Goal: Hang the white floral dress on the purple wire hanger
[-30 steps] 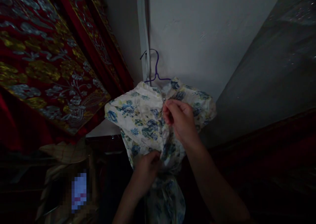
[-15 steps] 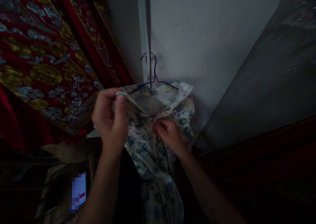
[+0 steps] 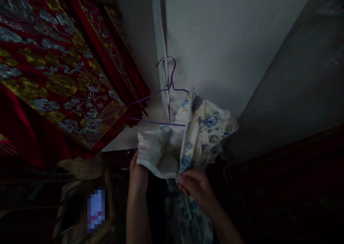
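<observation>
A white floral dress point(image 3: 211, 120) with blue flowers hangs half on a thin purple hanger point(image 3: 172, 82). Its right shoulder still covers the hanger, while the left arm of the hanger is bare. The front hangs open and shows the pale inside. My right hand point(image 3: 196, 185) pinches the lower end of the front edge. My left hand point(image 3: 138, 168) is at the left part of the dress, gripping the cloth from behind; its fingers are mostly hidden by the fabric. Below my hands the lower part of the dress hangs in shadow.
Red cloth with gold and silver embroidery point(image 3: 61, 75) hangs close on the left. The hanger hooks at a pale vertical strip point(image 3: 158, 29) by the white wall point(image 3: 215, 39). At lower left a lit, pixelated screen point(image 3: 96, 208) rests in a woven-looking holder. Dark plastic-like sheeting point(image 3: 295, 79) covers the right.
The left shoulder of the dress has come off the hanger, baring that arm. My left hand moved down and right with the cloth; my right hand moved lower along the front edge.
</observation>
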`<control>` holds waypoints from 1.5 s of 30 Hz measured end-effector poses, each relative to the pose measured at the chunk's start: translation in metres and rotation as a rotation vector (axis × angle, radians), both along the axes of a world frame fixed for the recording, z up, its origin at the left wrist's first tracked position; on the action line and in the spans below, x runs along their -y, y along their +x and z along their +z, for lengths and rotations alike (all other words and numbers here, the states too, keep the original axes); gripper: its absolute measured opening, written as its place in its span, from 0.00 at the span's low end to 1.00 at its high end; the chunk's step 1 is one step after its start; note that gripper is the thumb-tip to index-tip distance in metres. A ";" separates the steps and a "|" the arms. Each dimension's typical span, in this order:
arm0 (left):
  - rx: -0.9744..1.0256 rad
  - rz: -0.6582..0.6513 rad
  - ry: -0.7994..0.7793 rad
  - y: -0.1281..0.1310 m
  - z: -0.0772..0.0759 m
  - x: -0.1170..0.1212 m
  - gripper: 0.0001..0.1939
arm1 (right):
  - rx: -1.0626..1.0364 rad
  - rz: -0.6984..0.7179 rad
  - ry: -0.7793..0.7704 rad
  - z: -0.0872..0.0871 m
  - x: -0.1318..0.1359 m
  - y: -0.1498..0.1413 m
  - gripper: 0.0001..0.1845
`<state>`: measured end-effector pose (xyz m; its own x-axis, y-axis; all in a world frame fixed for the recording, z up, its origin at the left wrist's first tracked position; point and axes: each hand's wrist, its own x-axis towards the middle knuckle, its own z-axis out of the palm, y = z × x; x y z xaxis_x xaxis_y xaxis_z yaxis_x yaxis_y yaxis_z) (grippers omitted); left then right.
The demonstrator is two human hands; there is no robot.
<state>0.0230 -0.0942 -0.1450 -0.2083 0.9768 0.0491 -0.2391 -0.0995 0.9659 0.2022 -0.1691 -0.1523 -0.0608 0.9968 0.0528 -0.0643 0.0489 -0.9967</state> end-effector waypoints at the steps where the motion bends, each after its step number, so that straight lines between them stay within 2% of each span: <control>1: 0.012 0.003 0.004 0.004 0.003 0.003 0.14 | 0.033 -0.047 0.003 -0.002 -0.001 0.008 0.26; 4: 0.112 -0.057 0.080 0.008 0.023 0.013 0.15 | 0.070 -0.271 0.077 -0.004 -0.006 0.027 0.28; 6: 0.073 -0.181 0.169 0.014 0.038 0.025 0.13 | 0.058 -0.321 0.134 -0.003 -0.009 0.029 0.29; 8: -0.061 -0.335 0.257 0.024 0.050 0.040 0.10 | -0.012 -0.226 0.124 -0.004 -0.010 0.020 0.31; 12: -0.484 -0.603 0.402 0.033 0.067 0.067 0.06 | -0.358 -0.048 -0.019 0.003 -0.009 -0.009 0.39; 13: -0.541 -0.625 0.400 0.030 0.070 0.069 0.09 | -0.425 -0.014 -0.047 0.008 -0.008 -0.012 0.40; 15: -0.562 -0.579 0.362 0.020 0.075 0.066 0.17 | -0.464 0.094 -0.094 0.023 -0.008 -0.009 0.38; 17: -0.511 -0.535 0.348 0.009 0.073 0.055 0.21 | -0.375 0.263 -0.137 0.043 -0.011 0.004 0.33; 18: -0.479 -0.565 0.351 0.005 0.069 0.048 0.24 | -0.284 0.370 -0.150 0.054 -0.013 0.012 0.30; 21: -0.424 -0.811 0.250 0.003 0.043 0.030 0.35 | 0.075 0.703 -0.102 0.085 -0.022 0.037 0.21; 23: -0.530 -0.904 0.122 0.007 0.021 0.025 0.40 | 0.290 0.774 0.007 0.100 -0.030 0.051 0.16; 24: -0.626 -0.911 0.080 0.008 0.012 0.023 0.39 | 0.373 0.716 0.083 0.105 -0.035 0.057 0.13; 26: -0.786 -0.881 0.065 0.007 0.004 0.021 0.33 | 0.491 0.430 0.253 0.112 -0.050 0.067 0.08; 27: -0.832 -0.839 0.080 0.003 0.004 0.019 0.29 | 0.517 0.245 0.343 0.113 -0.060 0.071 0.13; 29: -0.874 -0.710 0.132 -0.006 0.014 0.015 0.21 | 0.490 -0.088 0.498 0.110 -0.087 0.074 0.25; 31: -0.903 -0.565 0.177 -0.017 0.030 0.010 0.18 | 0.411 -0.237 0.572 0.101 -0.120 0.068 0.29; 34: -0.933 -0.489 0.181 -0.027 0.047 0.010 0.15 | 0.378 -0.196 0.540 0.074 -0.164 0.046 0.23; 37: -0.929 -0.503 0.133 -0.033 0.047 0.019 0.13 | 0.389 -0.189 0.480 0.041 -0.183 0.028 0.20; 39: -0.945 -0.497 0.099 -0.041 0.042 0.026 0.13 | 0.373 -0.265 0.476 0.025 -0.179 0.030 0.19; 41: -0.968 -0.467 0.075 -0.054 0.039 0.030 0.11 | 0.377 -0.326 0.481 0.019 -0.166 0.044 0.16; 43: -1.001 -0.492 0.032 -0.068 0.044 0.027 0.10 | 0.427 -0.320 0.501 0.021 -0.150 0.064 0.11; 45: -1.059 -0.547 0.008 -0.080 0.056 0.015 0.11 | 0.485 -0.279 0.532 0.027 -0.135 0.082 0.10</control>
<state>-0.0567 -0.1095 -0.0889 0.3832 0.9224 -0.0477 0.6645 -0.2395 0.7079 0.2841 -0.0345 -0.1255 0.0502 0.8265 0.5607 0.4583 0.4797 -0.7482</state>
